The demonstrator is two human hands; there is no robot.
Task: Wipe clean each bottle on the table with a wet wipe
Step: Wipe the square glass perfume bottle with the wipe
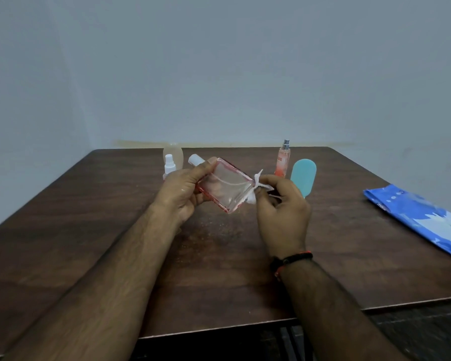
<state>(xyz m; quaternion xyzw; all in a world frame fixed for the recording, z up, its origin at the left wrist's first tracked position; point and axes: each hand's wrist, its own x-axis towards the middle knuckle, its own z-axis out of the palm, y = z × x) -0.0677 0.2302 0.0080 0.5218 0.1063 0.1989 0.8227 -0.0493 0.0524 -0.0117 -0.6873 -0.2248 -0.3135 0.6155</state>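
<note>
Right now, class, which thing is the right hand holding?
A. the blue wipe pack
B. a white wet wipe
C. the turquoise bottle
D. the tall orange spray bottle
B: the right hand pinches a white wipe against the corner of the flat clear bottle that the left hand grips.

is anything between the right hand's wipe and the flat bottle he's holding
Nothing visible. The right hand pinches the wet wipe directly against the corner of the flat clear bottle, which the left hand holds above the table.
</note>
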